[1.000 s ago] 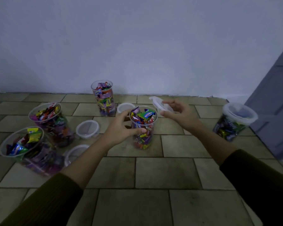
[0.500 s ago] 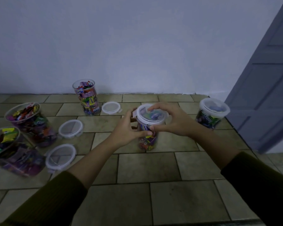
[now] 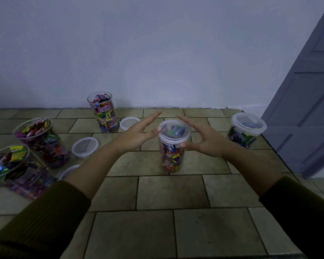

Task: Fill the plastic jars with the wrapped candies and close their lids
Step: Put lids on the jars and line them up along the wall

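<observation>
A clear plastic jar point(image 3: 171, 156) full of wrapped candies stands on the tiled floor in the middle, with a translucent lid point(image 3: 174, 132) on its top. My left hand point(image 3: 138, 133) is at the lid's left side, fingers straight, thumb tip touching the lid's rim. My right hand point(image 3: 204, 137) is at the lid's right side, fingers straight, thumb against the lid's lower edge. Three open jars of candies stand at the left: one by the wall point(image 3: 103, 112), one further left point(image 3: 41, 142) and one at the frame's edge point(image 3: 13, 171).
A lidded jar point(image 3: 246, 128) of candies stands at the right near a grey-blue door point(image 3: 307, 101). Loose lids lie on the floor: one behind my left hand point(image 3: 128, 123), one point(image 3: 85, 146) beside the left jars, one point(image 3: 67, 171) partly hidden by my left forearm.
Both hands have opened from curled around the lid to straight fingers flanking it. The lid, held in my right hand a second ago, now sits on the jar.
</observation>
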